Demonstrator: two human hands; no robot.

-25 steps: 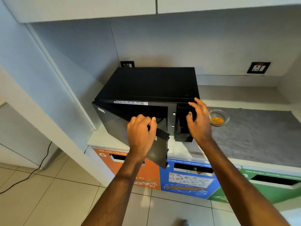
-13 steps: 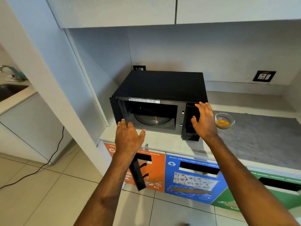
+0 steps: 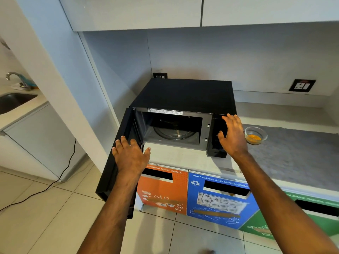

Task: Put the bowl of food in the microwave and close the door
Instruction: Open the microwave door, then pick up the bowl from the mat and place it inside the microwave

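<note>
A black microwave (image 3: 185, 94) stands on the counter with its door (image 3: 117, 153) swung wide to the left. Its cavity shows a bare glass turntable (image 3: 174, 132). A small glass bowl (image 3: 255, 135) of yellow-orange food sits on the grey mat just right of the microwave. My left hand (image 3: 131, 155) hovers with fingers spread by the door's inner edge, holding nothing. My right hand (image 3: 232, 135) is spread in front of the control panel, a little left of the bowl and not touching it.
Below the counter edge (image 3: 183, 162) are waste bins labelled orange (image 3: 163, 193), blue (image 3: 218, 202) and green (image 3: 311, 217). A wall divider (image 3: 78, 92) stands left of the microwave, a sink (image 3: 12, 101) beyond it. A black cable (image 3: 60, 178) trails over the tiled floor.
The microwave door has swung from half shut to fully wide. My left hand let go of it and drew back left. My right hand stays at the control panel.
</note>
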